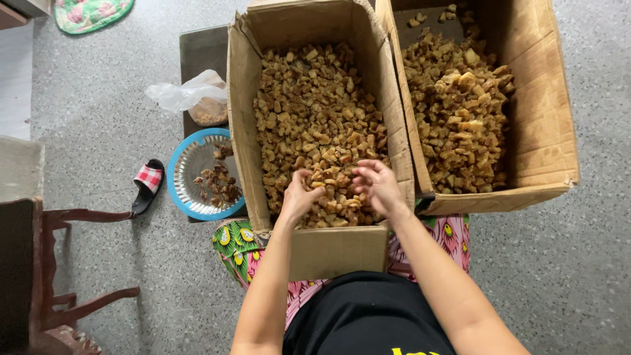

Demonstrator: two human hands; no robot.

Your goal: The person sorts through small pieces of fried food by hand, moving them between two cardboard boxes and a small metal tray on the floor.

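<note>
Looking down, I see my left hand (299,196) and my right hand (378,186) at the near end of the middle cardboard box (338,250). Both sit on the pile of small brown chunks (315,118) that fills it. The left fingers are curled, pinching a chunk or two. The right fingers are bent and loosely spread over the pile. I think the chunks are light, dry and crumbly, so I would hold one softly by its sides. To the left, a blue plate (176,172) holds a few darker bits. Farther left lies a sandal (148,184). Beyond the plate sits a plastic bag (190,95). A second box (545,158) of chunks is on the right.
</note>
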